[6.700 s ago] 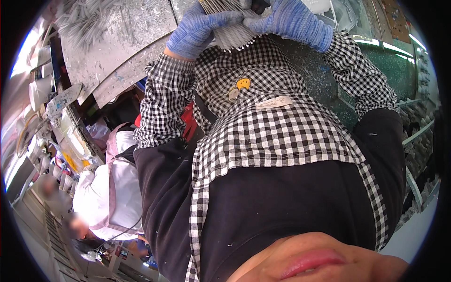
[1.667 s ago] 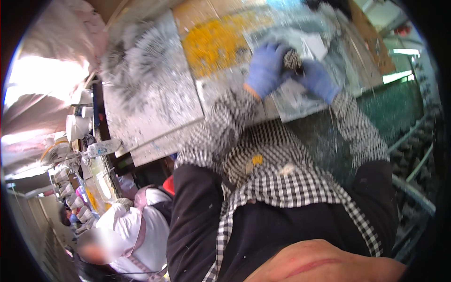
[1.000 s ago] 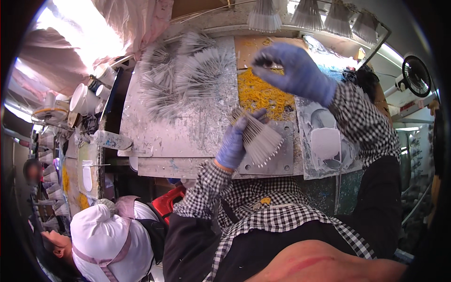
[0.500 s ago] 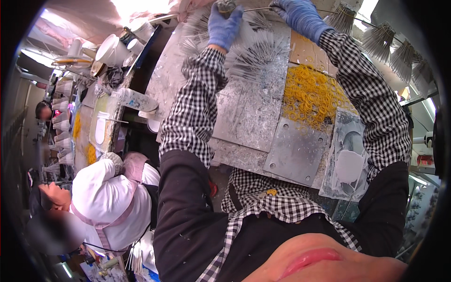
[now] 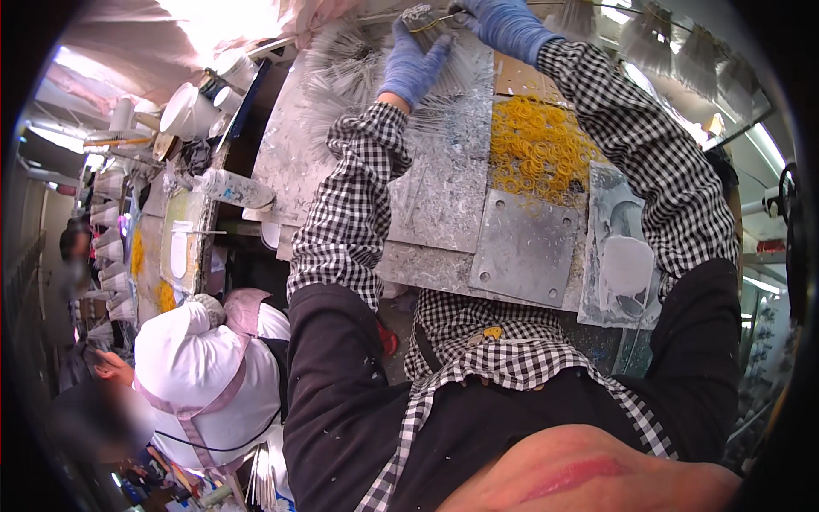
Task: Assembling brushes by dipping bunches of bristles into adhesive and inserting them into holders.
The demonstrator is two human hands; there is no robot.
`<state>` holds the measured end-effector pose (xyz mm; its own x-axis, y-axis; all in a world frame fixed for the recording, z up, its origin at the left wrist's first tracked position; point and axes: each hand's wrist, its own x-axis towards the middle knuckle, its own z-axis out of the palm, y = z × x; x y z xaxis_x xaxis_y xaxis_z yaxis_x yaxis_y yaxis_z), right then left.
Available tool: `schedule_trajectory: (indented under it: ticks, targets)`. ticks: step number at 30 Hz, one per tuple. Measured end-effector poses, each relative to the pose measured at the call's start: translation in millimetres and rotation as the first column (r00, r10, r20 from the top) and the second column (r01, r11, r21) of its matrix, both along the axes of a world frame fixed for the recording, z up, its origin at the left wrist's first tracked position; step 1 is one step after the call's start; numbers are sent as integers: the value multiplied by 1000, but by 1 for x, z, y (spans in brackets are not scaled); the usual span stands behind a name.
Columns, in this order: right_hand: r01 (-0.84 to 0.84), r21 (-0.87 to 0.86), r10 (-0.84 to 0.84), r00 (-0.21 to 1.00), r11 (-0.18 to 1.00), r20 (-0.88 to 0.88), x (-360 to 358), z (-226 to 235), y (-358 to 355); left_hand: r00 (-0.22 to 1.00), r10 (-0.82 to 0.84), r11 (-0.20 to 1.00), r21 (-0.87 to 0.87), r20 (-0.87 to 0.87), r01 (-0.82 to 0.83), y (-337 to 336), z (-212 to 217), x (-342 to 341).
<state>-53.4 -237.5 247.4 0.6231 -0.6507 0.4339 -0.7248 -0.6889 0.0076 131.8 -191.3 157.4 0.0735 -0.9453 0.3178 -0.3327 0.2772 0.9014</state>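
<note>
My left hand (image 5: 411,66), in a blue glove, grips a bundle of thin grey strands (image 5: 418,14) at the far edge of the work board. A yellow rubber band (image 5: 429,25) runs across the top of that bundle, and its right end reaches the fingers of my right hand (image 5: 510,26). The right hand, also in blue, is closed, with its fingertips pinched close to the bundle. Loose strands (image 5: 341,64) fan out on the board left of my left hand, and more lie beneath it.
Yellow rubber bands (image 5: 542,145) are heaped right of the metal-topped board (image 5: 435,192). Nearer are a grey plate (image 5: 525,247) and a tray with white paste (image 5: 627,264). Finished-looking bundles (image 5: 648,38) hang at the far right. A co-worker (image 5: 200,367) sits at left.
My right hand has come left and closer to the bundle, and the stretched span of band is shorter. The bundle in my left hand sits slightly lower in view. The head view has shifted.
</note>
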Motion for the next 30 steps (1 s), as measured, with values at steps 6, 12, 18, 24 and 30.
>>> schedule_trajectory:
  ticks: [6,12,18,24,30]
  targets:
    - [-90,-120,79,992,989,-97,-38,11,47,996,45,999,25,83,-47,-30,-2,-12]
    - [-108,-201,98,993,974,-63,-131,51,81,960,85,994,-92,266,-62,-88,-5,-35]
    - [328,-253,-381,903,910,-200,-247,109,14,927,226,969,-169,300,-182,-71,-5,-72]
    - [460,-267,-532,748,847,-398,-273,126,-26,862,156,974,-221,482,-52,-7,29,-114]
    - [316,61,-291,921,947,-259,-288,111,-65,931,28,999,-44,365,-13,-87,53,-170]
